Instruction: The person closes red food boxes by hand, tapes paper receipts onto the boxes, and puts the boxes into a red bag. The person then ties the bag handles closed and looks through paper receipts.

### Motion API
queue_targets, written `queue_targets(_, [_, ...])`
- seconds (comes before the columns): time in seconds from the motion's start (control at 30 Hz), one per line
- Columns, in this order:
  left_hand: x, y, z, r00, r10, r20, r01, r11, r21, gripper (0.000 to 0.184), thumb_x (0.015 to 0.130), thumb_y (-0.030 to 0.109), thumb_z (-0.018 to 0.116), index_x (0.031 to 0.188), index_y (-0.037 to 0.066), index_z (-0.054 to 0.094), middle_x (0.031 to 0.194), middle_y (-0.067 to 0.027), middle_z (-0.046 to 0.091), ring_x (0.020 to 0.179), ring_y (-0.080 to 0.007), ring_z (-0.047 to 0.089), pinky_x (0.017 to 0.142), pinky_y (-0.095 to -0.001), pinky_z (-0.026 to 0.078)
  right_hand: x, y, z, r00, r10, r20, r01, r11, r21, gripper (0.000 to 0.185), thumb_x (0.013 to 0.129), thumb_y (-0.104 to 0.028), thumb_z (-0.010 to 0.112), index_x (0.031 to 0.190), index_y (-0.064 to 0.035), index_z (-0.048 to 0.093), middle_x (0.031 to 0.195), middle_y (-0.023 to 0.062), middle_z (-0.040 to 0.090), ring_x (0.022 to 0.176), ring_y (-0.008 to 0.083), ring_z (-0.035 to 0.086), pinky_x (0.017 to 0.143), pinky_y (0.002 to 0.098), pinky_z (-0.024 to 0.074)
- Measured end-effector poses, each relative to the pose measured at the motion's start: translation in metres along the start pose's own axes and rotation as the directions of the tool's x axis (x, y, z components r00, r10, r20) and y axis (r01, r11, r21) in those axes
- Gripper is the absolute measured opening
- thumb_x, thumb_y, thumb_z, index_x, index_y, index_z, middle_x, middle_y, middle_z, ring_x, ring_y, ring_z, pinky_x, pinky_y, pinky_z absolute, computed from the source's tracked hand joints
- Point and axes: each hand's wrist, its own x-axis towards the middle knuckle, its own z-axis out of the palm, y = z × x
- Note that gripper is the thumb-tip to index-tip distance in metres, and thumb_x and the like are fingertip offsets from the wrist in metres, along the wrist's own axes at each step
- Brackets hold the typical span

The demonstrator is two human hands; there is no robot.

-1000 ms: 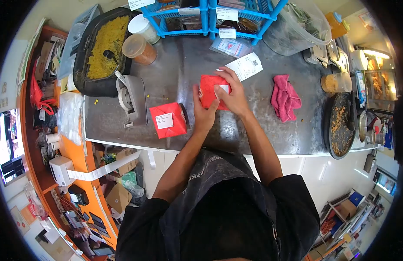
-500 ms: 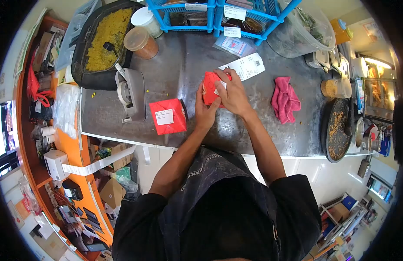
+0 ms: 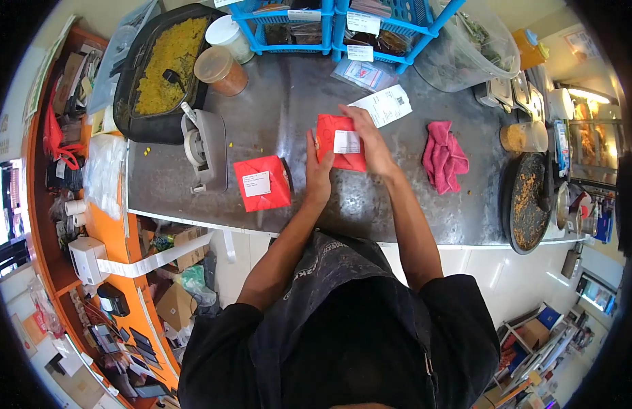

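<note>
Red packet [image 3: 342, 162]: It was just above the centre of the frame, between your two hands, with its white sticker [image 3: 347, 142] facing the camera. Whether its underside rested on the bench [image 3: 398, 204] I could not tell.
Left hand [image 3: 318, 175]: It lay along the packet's left side, the thumb at the lower left of the stickered face. This grip was set against the packet, but how firmly it was clamped, if at all, I could not tell.
Right hand [image 3: 372, 146]: It stood at the packet's right side, slightly blurred, with the fingers straightened toward the upper right corner. This grip was spread and loose, not clamped around anything.
Step at the sticker: By my reading, you were steadying or squaring the packet between your palms, its sticker already on and uncovered.
Hold on the wrapper: To my judgement, the next move called for even, light contact from both sides, your fingers clear of the sticker, since the wrapper looked easy to crease.
Second packet [image 3: 278, 189]: It sat on the bench left of the frame's centre, apart from your left hand, wearing its own sticker.
Paper slip [image 3: 385, 105]: It lay in the upper middle of the frame, near your right fingertips.
Pink cloth [image 3: 445, 157]: It lay crumpled right of centre, well apart from your right hand.
</note>
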Motion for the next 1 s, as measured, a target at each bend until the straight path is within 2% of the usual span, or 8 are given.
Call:
queue_targets(0.03, [0.001,0.002,0.0,1.0,-0.01,-0.008,0.011,0.994,0.106,0.082,0.089,0.015,0.067,0.15,-0.005,0.015,0.143,-0.0162,0.043,0.128,-0.023,0.047,0.107,-0.0322,0.036,-0.002,-0.009,-0.002,0.999,0.044,0.015,-0.043,0.996,-0.074,0.047,0.093,-0.022,0.049,0.136,-0.0013,0.048,0.134,0.0142,0.046,0.129,0.0249,0.041,0.111,0.0339,0.027])
queue_targets(0.17, [0.013,0.021,0.012,0.994,-0.093,-0.052,0.105,0.943,0.316,0.077,0.09,0.016,0.067,0.149,-0.004,0.021,0.144,-0.0152,0.042,0.13,-0.0218,0.044,0.108,-0.0312,0.035,-0.004,0.004,0.002,0.998,-0.061,-0.033,0.058,0.993,-0.107,0.049,0.084,-0.007,0.06,0.132,-0.003,0.052,0.128,0.0132,0.05,0.125,0.0256,0.046,0.107,0.0332,0.0331])
queue_targets(0.23, [0.015,0.026,0.014,0.986,-0.161,-0.053,0.168,0.963,0.208,0.072,0.09,0.014,0.067,0.147,-0.003,0.027,0.141,-0.0142,0.045,0.126,-0.0201,0.047,0.105,-0.031,0.038,-0.003,0.004,0.005,0.996,-0.049,-0.077,0.038,0.99,-0.133,0.052,0.079,-0.001,0.065,0.129,-0.0038,0.054,0.125,0.0128,0.053,0.122,0.0257,0.049,0.105,0.0326,0.0363])
queue_targets(0.43, [0.028,0.022,0.005,0.979,-0.196,-0.062,0.204,0.962,0.18,0.06,0.086,0.008,0.069,0.138,-0.004,0.042,0.127,-0.0129,0.057,0.114,-0.0177,0.056,0.096,-0.0294,0.045,-0.002,0.004,0.012,0.985,-0.117,-0.128,0.08,0.961,-0.265,0.044,0.077,-0.006,0.068,0.12,-0.002,0.059,0.121,0.016,0.056,0.116,0.0315,0.054,0.099,0.0367,0.0421])
queue_targets(0.53, [0.034,0.028,0.004,0.977,-0.203,-0.067,0.213,0.943,0.255,0.057,0.084,0.006,0.071,0.134,-0.005,0.046,0.122,-0.0132,0.061,0.11,-0.0184,0.059,0.093,-0.0293,0.047,-0.004,0.004,0.007,0.992,-0.089,-0.085,0.067,0.969,-0.237,0.05,0.078,-0.001,0.067,0.127,-0.0042,0.055,0.125,0.0136,0.054,0.119,0.0263,0.052,0.103,0.0344,0.0395])
queue_targets(0.77, [0.038,0.021,-0.002,0.978,-0.192,-0.081,0.207,0.942,0.263,0.055,0.084,0.005,0.069,0.134,-0.005,0.048,0.121,-0.0132,0.062,0.107,-0.0188,0.061,0.093,-0.0305,0.047,0.0,0.006,0.002,0.999,0.01,-0.036,-0.019,0.969,-0.248,0.061,0.076,-0.004,0.071,0.133,-0.0037,0.048,0.128,0.0149,0.053,0.12,0.0266,0.052,0.103,0.0346,0.0407])
queue_targets(0.87, [0.035,0.025,-0.005,0.967,-0.251,0.046,0.249,0.968,0.034,0.057,0.088,0.006,0.065,0.139,-0.005,0.042,0.132,-0.0171,0.055,0.119,-0.0215,0.055,0.1,-0.0303,0.043,0.001,0.003,0.001,0.997,0.063,-0.052,-0.071,0.982,-0.177,0.06,0.075,-0.008,0.072,0.131,-0.0025,0.05,0.127,0.0182,0.052,0.119,0.0306,0.053,0.102,0.0368,0.0419])
queue_targets(1.0, [0.032,0.03,-0.004,0.97,-0.2,-0.138,0.209,0.976,0.056,0.06,0.092,0.008,0.06,0.144,-0.004,0.032,0.148,-0.0194,0.037,0.135,-0.0244,0.039,0.11,-0.0325,0.032,-0.001,0.002,0.01,0.989,0.099,-0.111,-0.122,0.966,-0.229,0.062,0.076,-0.012,0.074,0.132,-0.002,0.049,0.126,0.0177,0.053,0.119,0.0285,0.053,0.101,0.0361,0.0422])
